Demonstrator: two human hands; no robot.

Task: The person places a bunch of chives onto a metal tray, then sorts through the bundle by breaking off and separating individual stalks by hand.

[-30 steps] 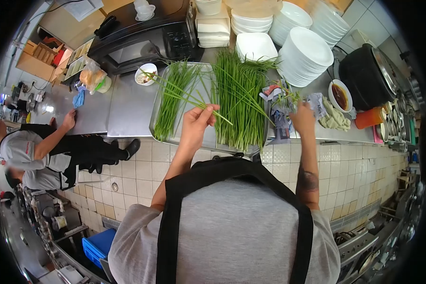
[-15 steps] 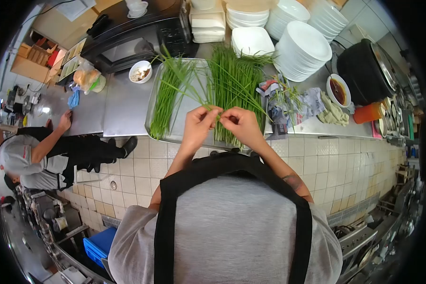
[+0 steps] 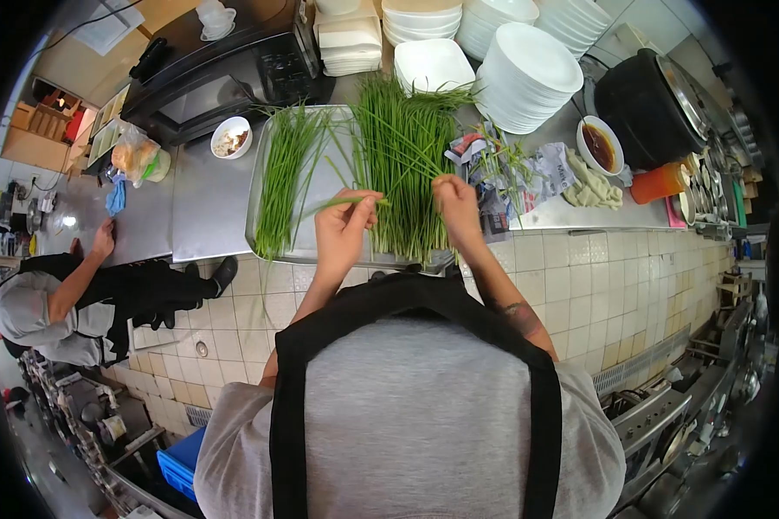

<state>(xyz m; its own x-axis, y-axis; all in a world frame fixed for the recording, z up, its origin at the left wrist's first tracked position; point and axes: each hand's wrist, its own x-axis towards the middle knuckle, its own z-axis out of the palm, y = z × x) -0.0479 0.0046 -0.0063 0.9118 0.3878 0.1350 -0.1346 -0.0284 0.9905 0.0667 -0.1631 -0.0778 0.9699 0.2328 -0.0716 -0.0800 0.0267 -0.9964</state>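
Note:
My left hand [image 3: 344, 227] is closed in a pinch on a few garlic chives [image 3: 331, 203], whose cut ends stick out past the fingertips. My right hand [image 3: 456, 208] is also pinched, over the right edge of the big chive pile [image 3: 402, 164]; what its fingers hold, if anything, is too small to make out. Both piles lie on a metal tray [image 3: 342, 143]: the large one under my hands and a smaller bundle [image 3: 281, 182] along the left side. Crumpled newspaper [image 3: 550, 177] bearing withered trimmings [image 3: 504, 163] is just right of my right hand.
Behind the tray stand stacked white plates [image 3: 528, 78] and a black microwave [image 3: 221, 82]. A small white bowl [image 3: 231, 138] sits left; a bowl of brown sauce [image 3: 600, 145], cloth [image 3: 593, 183] and black cooker [image 3: 649, 108] stand right. Another person [image 3: 52, 298] stands at the far left.
My hands, together over the tray before, have moved apart: the right one toward the newspaper, the left one holding the chives lower and to the left. The view has shifted slightly.

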